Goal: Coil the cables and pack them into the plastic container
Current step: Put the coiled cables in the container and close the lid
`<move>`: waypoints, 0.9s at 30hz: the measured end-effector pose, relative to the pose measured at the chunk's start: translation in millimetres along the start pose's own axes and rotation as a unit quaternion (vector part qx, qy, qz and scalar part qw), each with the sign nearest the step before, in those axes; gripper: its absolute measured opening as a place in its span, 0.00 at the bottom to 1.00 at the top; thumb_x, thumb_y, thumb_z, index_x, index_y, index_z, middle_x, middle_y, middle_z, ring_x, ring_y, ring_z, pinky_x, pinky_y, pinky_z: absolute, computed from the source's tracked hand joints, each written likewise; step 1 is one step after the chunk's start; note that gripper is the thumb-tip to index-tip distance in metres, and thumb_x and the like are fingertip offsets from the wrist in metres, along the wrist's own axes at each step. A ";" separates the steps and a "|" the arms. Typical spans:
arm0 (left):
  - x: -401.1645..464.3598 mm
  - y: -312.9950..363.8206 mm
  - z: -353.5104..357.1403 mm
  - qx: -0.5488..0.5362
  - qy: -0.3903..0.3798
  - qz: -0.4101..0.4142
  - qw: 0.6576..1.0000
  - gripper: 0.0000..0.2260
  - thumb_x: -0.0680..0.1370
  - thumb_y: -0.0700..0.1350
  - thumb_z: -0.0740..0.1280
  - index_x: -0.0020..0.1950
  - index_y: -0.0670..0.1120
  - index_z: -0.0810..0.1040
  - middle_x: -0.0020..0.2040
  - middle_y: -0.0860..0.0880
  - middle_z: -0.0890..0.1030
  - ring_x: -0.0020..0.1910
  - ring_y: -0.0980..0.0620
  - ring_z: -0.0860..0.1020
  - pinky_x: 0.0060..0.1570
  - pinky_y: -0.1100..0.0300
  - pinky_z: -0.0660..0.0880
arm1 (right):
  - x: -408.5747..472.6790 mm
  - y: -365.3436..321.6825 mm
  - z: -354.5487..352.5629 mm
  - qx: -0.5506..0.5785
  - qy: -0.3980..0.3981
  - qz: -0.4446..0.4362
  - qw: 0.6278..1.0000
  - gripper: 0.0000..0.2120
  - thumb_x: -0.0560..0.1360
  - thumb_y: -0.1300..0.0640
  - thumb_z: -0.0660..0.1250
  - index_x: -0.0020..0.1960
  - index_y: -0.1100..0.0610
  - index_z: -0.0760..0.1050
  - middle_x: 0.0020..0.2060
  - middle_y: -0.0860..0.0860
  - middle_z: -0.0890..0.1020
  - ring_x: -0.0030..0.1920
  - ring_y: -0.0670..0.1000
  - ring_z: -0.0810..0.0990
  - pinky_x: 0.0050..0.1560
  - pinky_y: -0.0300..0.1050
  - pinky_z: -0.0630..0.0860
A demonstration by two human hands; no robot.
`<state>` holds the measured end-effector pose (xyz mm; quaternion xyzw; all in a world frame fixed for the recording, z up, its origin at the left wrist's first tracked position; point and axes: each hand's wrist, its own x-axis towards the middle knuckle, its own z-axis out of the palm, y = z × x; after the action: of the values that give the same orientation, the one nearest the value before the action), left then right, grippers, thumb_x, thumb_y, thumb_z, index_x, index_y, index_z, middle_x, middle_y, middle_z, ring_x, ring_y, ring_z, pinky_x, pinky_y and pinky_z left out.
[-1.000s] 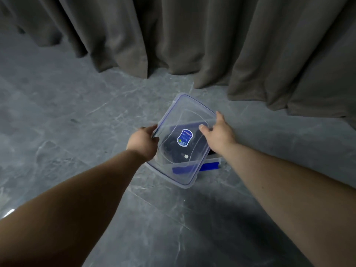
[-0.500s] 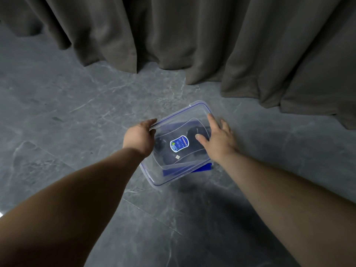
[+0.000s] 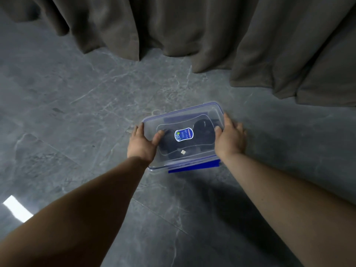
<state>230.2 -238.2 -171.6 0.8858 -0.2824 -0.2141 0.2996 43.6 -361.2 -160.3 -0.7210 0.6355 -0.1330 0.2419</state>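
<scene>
- Currently: plastic container (image 3: pixel 192 160) sits on grey marbled floor (image 3: pixel 77 112), lid (image 3: pixel 185 120) on, dark cables (image 3: pixel 202 130) inside.
- left hand (image 3: pixel 141 145) and right hand (image 3: pixel 229 139) grip the lid's short ends, thumbs on top.
- Brown-grey curtain (image 3: pixel 192 31) pools behind.
- Bright glare patch (image 3: pixel 17 209) at lower left.

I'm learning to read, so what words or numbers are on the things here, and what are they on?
Blue and white sticker on the clear lid: it has print, but too small and blurred to read.
Small white square seen through the lid: no print can be made out.
Nothing else here shows any words or numbers.
</scene>
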 end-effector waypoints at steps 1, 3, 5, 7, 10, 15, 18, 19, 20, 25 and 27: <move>0.9 -1.7 0.2 -0.012 -0.002 -0.011 1.000 0.37 0.75 0.62 0.65 0.78 0.46 0.60 0.76 0.44 0.66 0.74 0.44 0.64 0.72 0.49 0.62 | 1.0 -0.9 1.6 0.001 0.004 0.009 1.000 0.24 0.82 0.50 0.55 0.77 0.45 0.56 0.69 0.58 0.64 0.67 0.60 0.64 0.67 0.51 0.63; 1.5 -0.6 0.5 -0.022 0.004 -0.020 1.000 0.31 0.78 0.55 0.66 0.78 0.46 0.61 0.73 0.44 0.71 0.70 0.43 0.70 0.69 0.52 0.67 | 2.2 -1.9 4.2 -0.001 0.008 0.025 1.000 0.23 0.82 0.50 0.55 0.76 0.45 0.56 0.70 0.58 0.65 0.67 0.60 0.63 0.67 0.52 0.63; 2.0 2.0 1.6 -0.025 0.012 -0.024 0.999 0.28 0.80 0.48 0.64 0.78 0.45 0.60 0.72 0.44 0.71 0.69 0.42 0.71 0.67 0.55 0.67 | 2.3 -0.9 5.4 -0.014 0.010 0.034 0.999 0.23 0.82 0.49 0.54 0.76 0.44 0.56 0.70 0.57 0.65 0.67 0.60 0.63 0.66 0.52 0.63; 2.1 3.9 3.0 -0.025 0.016 -0.028 0.999 0.27 0.80 0.43 0.63 0.78 0.45 0.59 0.73 0.44 0.70 0.69 0.42 0.71 0.67 0.55 0.66 | 3.4 0.5 4.9 -0.010 0.012 0.044 0.999 0.23 0.82 0.50 0.54 0.76 0.44 0.56 0.70 0.57 0.65 0.67 0.60 0.62 0.66 0.52 0.63; 3.7 4.6 5.2 -0.026 0.029 -0.022 0.999 0.27 0.80 0.40 0.62 0.78 0.46 0.60 0.72 0.44 0.71 0.69 0.42 0.71 0.66 0.57 0.66 | 6.5 1.1 4.9 0.020 0.024 0.063 0.998 0.22 0.82 0.50 0.54 0.76 0.46 0.59 0.71 0.56 0.65 0.69 0.59 0.62 0.66 0.53 0.63; 11.4 6.5 1.4 -0.022 0.050 -0.015 0.998 0.26 0.80 0.37 0.59 0.78 0.46 0.62 0.72 0.44 0.72 0.69 0.43 0.71 0.66 0.58 0.65 | 9.0 3.9 6.2 0.039 0.036 0.058 0.997 0.21 0.82 0.51 0.55 0.75 0.47 0.62 0.69 0.56 0.68 0.67 0.59 0.65 0.65 0.52 0.65; 12.1 9.4 0.7 -0.025 0.064 -0.013 0.998 0.25 0.79 0.36 0.59 0.77 0.46 0.63 0.71 0.44 0.73 0.68 0.43 0.72 0.65 0.60 0.65 | 10.5 6.0 5.2 0.038 0.036 0.047 0.998 0.21 0.82 0.51 0.55 0.75 0.49 0.63 0.69 0.57 0.68 0.67 0.59 0.66 0.64 0.52 0.66; 11.7 11.0 1.0 -0.026 0.068 -0.011 0.997 0.25 0.80 0.36 0.58 0.77 0.46 0.63 0.71 0.44 0.73 0.68 0.43 0.72 0.65 0.59 0.65 | 10.6 6.8 4.7 0.036 0.036 0.045 0.998 0.21 0.82 0.51 0.54 0.75 0.49 0.63 0.69 0.57 0.68 0.67 0.59 0.66 0.64 0.52 0.66; 11.9 12.6 1.3 -0.026 0.071 -0.008 0.997 0.25 0.80 0.37 0.58 0.77 0.45 0.63 0.71 0.44 0.73 0.69 0.43 0.71 0.65 0.59 0.65 | 10.7 7.8 4.0 0.037 0.035 0.043 0.998 0.21 0.82 0.52 0.54 0.75 0.49 0.63 0.68 0.57 0.68 0.66 0.59 0.66 0.64 0.51 0.67; 12.3 14.9 7.8 0.019 0.014 0.029 0.999 0.27 0.81 0.45 0.62 0.78 0.43 0.57 0.78 0.42 0.60 0.76 0.44 0.61 0.71 0.57 0.58 | 14.5 11.4 0.5 0.051 0.037 0.060 0.996 0.21 0.82 0.53 0.55 0.74 0.51 0.64 0.69 0.59 0.66 0.67 0.60 0.66 0.65 0.50 0.67; 5.0 12.3 13.2 0.049 -0.021 0.035 0.998 0.31 0.81 0.49 0.63 0.79 0.42 0.54 0.80 0.42 0.53 0.78 0.45 0.55 0.72 0.58 0.54 | 14.5 12.1 1.5 0.048 0.024 0.070 0.996 0.21 0.82 0.53 0.55 0.74 0.51 0.64 0.70 0.59 0.66 0.68 0.60 0.65 0.65 0.51 0.66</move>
<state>222.1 -254.9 -174.2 0.8842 -0.3296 -0.2077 0.2576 36.3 -376.1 -169.5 -0.6592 0.6828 -0.1630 0.2695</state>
